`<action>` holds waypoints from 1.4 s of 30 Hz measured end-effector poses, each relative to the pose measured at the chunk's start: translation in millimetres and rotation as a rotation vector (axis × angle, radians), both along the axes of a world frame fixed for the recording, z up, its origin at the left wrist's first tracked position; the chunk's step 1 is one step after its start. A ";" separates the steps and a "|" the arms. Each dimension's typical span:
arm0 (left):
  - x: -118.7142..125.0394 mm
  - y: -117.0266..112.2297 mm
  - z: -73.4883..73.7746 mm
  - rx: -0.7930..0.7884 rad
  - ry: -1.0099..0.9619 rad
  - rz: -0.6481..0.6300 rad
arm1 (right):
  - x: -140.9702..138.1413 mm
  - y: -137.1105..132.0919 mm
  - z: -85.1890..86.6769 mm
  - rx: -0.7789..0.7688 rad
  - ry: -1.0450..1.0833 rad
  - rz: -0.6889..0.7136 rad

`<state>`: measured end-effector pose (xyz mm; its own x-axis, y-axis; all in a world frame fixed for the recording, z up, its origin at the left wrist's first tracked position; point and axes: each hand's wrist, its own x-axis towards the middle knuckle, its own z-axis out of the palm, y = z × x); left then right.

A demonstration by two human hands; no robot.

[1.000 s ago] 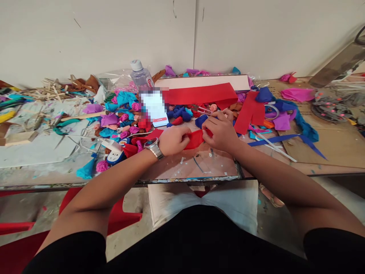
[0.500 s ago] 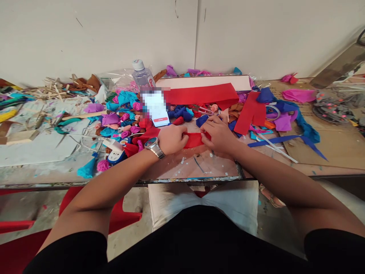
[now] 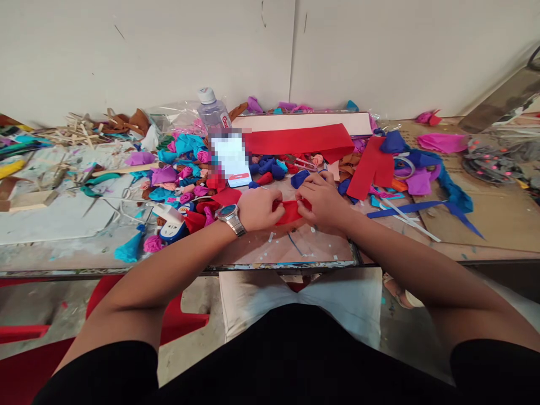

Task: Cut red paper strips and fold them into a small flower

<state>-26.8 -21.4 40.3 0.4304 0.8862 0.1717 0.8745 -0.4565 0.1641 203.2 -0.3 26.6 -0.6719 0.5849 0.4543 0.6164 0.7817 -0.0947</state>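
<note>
A short strip of red crepe paper (image 3: 289, 212) stretches between my two hands, low over the table's front part. My left hand (image 3: 260, 209), with a metal watch on its wrist, pinches the strip's left end. At the right end, the curled fingers of my right hand (image 3: 321, 198) grip the same strip. My fingers cover both of its ends. Just behind the hands lie twisted blue and red paper pieces (image 3: 265, 179). A phone (image 3: 236, 160) with a lit screen leans behind my left hand.
A water bottle (image 3: 214, 112) stands behind the phone. Long red paper (image 3: 299, 139) lies at the back, and a cut red piece (image 3: 371, 169) to the right. A power strip (image 3: 174, 228) sits left of my watch. Wooden sticks (image 3: 84, 132) are piled far left; cardboard (image 3: 498, 216) lies right.
My left hand has shifted slightly right, closer to my right hand, so less of the red strip shows between them. Both hands keep hold of it.
</note>
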 end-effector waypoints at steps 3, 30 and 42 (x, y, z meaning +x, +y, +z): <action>1.8 -2.1 0.0 -0.023 -0.037 -0.042 | -0.8 0.2 -2.1 0.010 -0.031 0.068; 1.8 -0.2 -2.7 -0.104 -0.220 -0.254 | -4.5 -1.4 -6.9 -0.105 0.098 0.110; -3.9 9.5 -3.9 -0.210 -0.414 -0.228 | -0.9 -1.3 -4.4 -0.108 0.209 -0.014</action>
<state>-30.7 -11.9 36.3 0.5502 0.8113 0.1976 0.5987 -0.5482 0.5840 202.2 -1.6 22.2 -0.5614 0.6459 0.5173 0.5850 0.7520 -0.3040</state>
